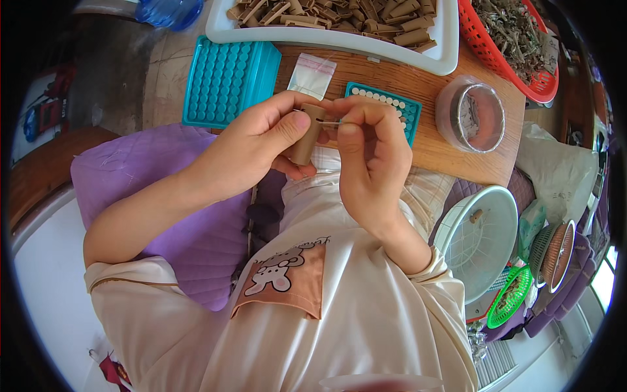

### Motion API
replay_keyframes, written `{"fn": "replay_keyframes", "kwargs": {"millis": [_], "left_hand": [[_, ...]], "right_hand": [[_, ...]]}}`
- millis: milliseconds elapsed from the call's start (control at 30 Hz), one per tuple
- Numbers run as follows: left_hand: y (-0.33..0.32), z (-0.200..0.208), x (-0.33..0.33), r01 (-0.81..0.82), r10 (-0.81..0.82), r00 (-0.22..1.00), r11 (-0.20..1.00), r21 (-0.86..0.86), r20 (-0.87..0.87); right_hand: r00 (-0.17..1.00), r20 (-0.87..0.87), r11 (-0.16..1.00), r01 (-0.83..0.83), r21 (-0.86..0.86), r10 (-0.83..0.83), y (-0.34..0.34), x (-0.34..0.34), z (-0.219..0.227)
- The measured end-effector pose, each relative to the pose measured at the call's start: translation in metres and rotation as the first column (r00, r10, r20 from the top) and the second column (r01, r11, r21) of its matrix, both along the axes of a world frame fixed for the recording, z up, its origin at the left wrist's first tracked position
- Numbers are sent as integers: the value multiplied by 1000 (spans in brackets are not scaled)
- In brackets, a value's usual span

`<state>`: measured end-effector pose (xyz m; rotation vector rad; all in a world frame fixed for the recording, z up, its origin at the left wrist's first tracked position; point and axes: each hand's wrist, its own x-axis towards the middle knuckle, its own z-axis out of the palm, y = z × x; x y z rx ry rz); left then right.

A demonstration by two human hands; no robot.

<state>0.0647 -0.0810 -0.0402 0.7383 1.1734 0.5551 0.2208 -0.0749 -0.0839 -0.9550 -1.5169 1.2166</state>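
Observation:
My left hand is closed around a brown tube, thumb on its near side and fingers behind it. The tube stands roughly upright over my lap, just off the table edge. Beside it, my right hand pinches a thin, light-coloured rod between thumb and forefinger. The rod's left end meets a dark slot in the tube's upper side; how deep it goes I cannot tell. A small teal rack with rows of white round pieces lies behind my right hand, partly covered by it.
A white tray of brown parts stands at the back. On the wooden table are a teal box, a clear plastic bag and a clear round tub. A red basket holds metal pieces. Right of me is a pale basin.

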Motion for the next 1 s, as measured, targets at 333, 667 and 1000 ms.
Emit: {"fn": "replay_keyframes", "kwargs": {"millis": [333, 667, 1000], "left_hand": [[-2, 4, 2, 12, -21, 997, 993, 113, 72], [-4, 0, 3, 11, -13, 1000, 990, 140, 9], [-4, 1, 3, 37, -12, 986, 988, 147, -164]], "right_hand": [[989, -6, 973, 150, 174, -151, -2, -4, 4], [978, 146, 959, 107, 261, -148, 0, -4, 7], [987, 92, 976, 116, 182, -134, 2, -13, -7]]}}
